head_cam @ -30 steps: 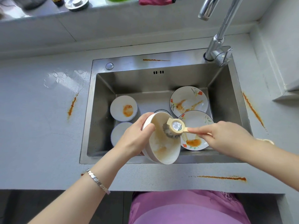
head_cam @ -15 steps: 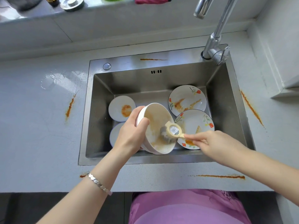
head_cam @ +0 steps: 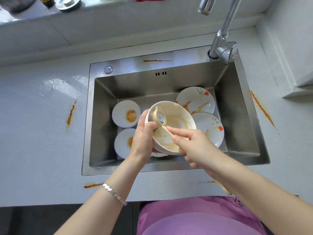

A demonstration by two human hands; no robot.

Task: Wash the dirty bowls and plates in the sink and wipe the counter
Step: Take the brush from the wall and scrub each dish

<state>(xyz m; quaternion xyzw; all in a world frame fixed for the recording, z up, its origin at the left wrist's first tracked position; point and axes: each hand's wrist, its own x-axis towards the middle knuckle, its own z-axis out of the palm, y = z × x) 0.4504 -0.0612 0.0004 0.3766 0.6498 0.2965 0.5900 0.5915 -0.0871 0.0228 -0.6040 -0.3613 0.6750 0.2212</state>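
- The left hand (head_cam: 144, 138) grips the white ceramic bowl smeared with orange-brown sauce (head_cam: 176, 121) by its near-left rim, thumb over the edge. It holds the bowl above the stainless steel sink (head_cam: 237, 116).
- The right hand (head_cam: 194, 146) has its fingers closed round the slim handle of the beige round-headed dish brush (head_cam: 160, 117).
- A second ago the brush head was in the middle of the bowl. It has since swept down across the floor and up to the far-left inner wall, just under the rim beside the left thumb.
- The bowl has tipped back too: its mouth faced right before and now opens more towards the camera.
- The sauce inside looks thinned to a pale film, so the scrubbing seems to be working. A rinse is probably still due, and no water shows at the chrome tap (head_cam: 221, 36).
- Nothing else has moved. Two flower-painted plates (head_cam: 198, 99) and two small stained white dishes (head_cam: 123, 112) lie on the sink floor.
- Orange streaks (head_cam: 71, 114) still mark the grey counter (head_cam: 33, 133), so most of the job remains.
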